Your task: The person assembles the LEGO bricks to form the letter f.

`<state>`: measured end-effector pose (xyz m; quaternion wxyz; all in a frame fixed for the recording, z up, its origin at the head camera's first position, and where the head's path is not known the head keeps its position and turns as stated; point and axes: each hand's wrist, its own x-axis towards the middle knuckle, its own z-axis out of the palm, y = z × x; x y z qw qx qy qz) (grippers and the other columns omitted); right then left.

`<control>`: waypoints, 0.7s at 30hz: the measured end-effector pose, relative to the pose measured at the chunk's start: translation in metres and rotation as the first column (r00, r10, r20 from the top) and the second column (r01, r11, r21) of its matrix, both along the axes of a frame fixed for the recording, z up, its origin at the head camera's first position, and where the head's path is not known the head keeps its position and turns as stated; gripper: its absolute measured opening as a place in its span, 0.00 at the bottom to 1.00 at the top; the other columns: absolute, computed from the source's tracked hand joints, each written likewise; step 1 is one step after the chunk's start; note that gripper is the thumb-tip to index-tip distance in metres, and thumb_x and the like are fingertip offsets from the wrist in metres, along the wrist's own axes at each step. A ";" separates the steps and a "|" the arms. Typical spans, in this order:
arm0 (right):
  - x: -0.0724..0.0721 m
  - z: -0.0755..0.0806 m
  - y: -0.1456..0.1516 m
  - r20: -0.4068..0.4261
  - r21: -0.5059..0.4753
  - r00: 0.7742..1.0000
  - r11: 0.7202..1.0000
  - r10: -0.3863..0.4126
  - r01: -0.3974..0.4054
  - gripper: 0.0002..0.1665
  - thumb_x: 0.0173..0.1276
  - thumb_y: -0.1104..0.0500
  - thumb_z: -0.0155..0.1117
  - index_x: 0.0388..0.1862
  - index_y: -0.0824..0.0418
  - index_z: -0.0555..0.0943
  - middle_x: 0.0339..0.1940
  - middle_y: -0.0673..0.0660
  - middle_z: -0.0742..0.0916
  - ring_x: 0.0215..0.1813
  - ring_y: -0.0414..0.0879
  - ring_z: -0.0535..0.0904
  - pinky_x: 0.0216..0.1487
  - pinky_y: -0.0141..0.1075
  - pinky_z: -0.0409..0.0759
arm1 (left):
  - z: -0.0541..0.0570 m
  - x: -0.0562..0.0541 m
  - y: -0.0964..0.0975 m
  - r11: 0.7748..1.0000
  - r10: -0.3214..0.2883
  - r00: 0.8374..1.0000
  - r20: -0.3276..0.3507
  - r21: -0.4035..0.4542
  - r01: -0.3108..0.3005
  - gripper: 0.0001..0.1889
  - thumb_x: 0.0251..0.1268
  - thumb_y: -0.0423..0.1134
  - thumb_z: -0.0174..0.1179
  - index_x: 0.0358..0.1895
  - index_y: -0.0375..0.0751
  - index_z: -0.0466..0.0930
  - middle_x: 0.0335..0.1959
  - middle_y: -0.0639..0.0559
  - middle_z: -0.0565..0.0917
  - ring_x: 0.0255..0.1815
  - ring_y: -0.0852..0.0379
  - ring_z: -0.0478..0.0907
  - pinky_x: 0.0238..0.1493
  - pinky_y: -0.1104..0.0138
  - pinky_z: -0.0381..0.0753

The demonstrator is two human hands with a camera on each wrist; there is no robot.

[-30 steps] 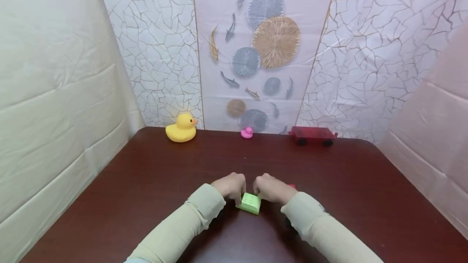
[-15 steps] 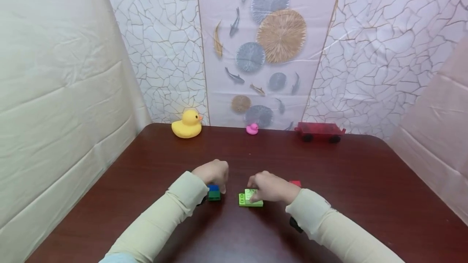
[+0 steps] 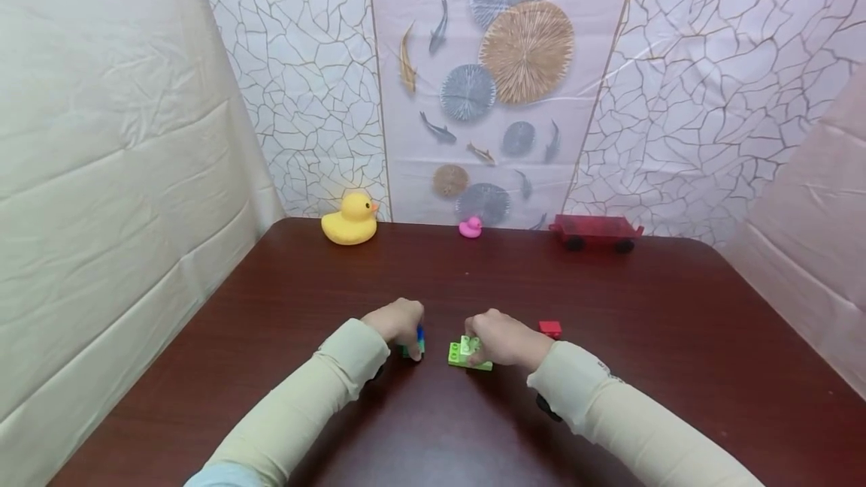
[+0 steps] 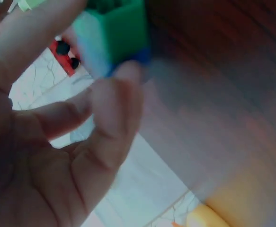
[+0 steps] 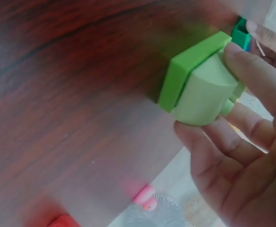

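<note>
On a dark wooden table (image 3: 433, 434), its far edge being twelve, a yellow duck (image 3: 349, 222) is sitting at eleven, and the left hand (image 3: 396, 322) is pinching a blue-and-green block pair (image 4: 124, 35) at nine. At the middle, the right hand (image 3: 506, 337) is gripping a light green block (image 5: 206, 94) on a green base (image 5: 174, 78), with a red block (image 3: 550, 328) lying at two. Building seems partway along: each pair is apparently joined already, while the pairs and the red block are sitting apart.
</note>
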<state>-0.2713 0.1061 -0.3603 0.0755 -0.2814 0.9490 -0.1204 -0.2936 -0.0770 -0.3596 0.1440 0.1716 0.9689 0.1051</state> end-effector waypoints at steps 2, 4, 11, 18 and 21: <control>0.001 0.001 0.002 0.006 0.009 1.000 1.000 -0.028 0.028 0.18 0.43 0.55 0.73 0.31 0.61 0.77 0.24 0.50 0.77 0.25 0.40 0.70 0.26 0.32 0.71 | -0.002 0.000 0.005 1.000 -0.024 0.999 -0.044 -0.011 0.023 0.17 0.32 0.39 0.73 0.25 0.41 0.74 0.23 0.51 0.71 0.27 0.57 0.69 0.25 0.67 0.71; 0.002 0.001 0.003 0.002 0.019 0.999 0.999 -0.033 0.033 0.18 0.42 0.56 0.73 0.31 0.60 0.76 0.23 0.50 0.76 0.24 0.41 0.70 0.25 0.32 0.71 | -0.004 0.002 0.011 0.999 -0.040 0.995 -0.089 -0.013 0.039 0.17 0.31 0.41 0.73 0.24 0.41 0.74 0.23 0.51 0.70 0.29 0.56 0.67 0.26 0.68 0.70; 0.004 -0.004 0.009 -0.026 0.010 1.000 1.000 0.014 -0.014 0.22 0.41 0.60 0.73 0.33 0.58 0.71 0.22 0.49 0.74 0.24 0.41 0.71 0.25 0.33 0.72 | -0.004 0.014 0.024 0.995 -0.025 0.996 -0.089 0.093 0.034 0.19 0.38 0.43 0.71 0.27 0.38 0.70 0.18 0.52 0.70 0.18 0.60 0.69 0.20 0.71 0.70; 0.000 -0.002 0.020 0.055 0.010 0.998 1.000 -0.012 0.012 0.23 0.43 0.59 0.72 0.35 0.57 0.70 0.23 0.50 0.74 0.26 0.42 0.71 0.27 0.34 0.73 | 0.010 0.019 0.020 0.988 -0.054 0.998 0.023 0.145 0.051 0.29 0.36 0.39 0.71 0.48 0.39 0.72 0.37 0.49 0.76 0.34 0.56 0.74 0.33 0.67 0.74; -0.002 0.003 0.024 0.072 -0.022 0.997 0.999 -0.025 0.027 0.20 0.44 0.59 0.71 0.33 0.57 0.69 0.22 0.49 0.74 0.25 0.42 0.70 0.26 0.34 0.71 | 0.013 0.019 0.019 0.989 -0.110 0.994 -0.028 0.097 0.112 0.24 0.36 0.34 0.71 0.44 0.43 0.77 0.38 0.53 0.77 0.39 0.58 0.71 0.37 0.69 0.71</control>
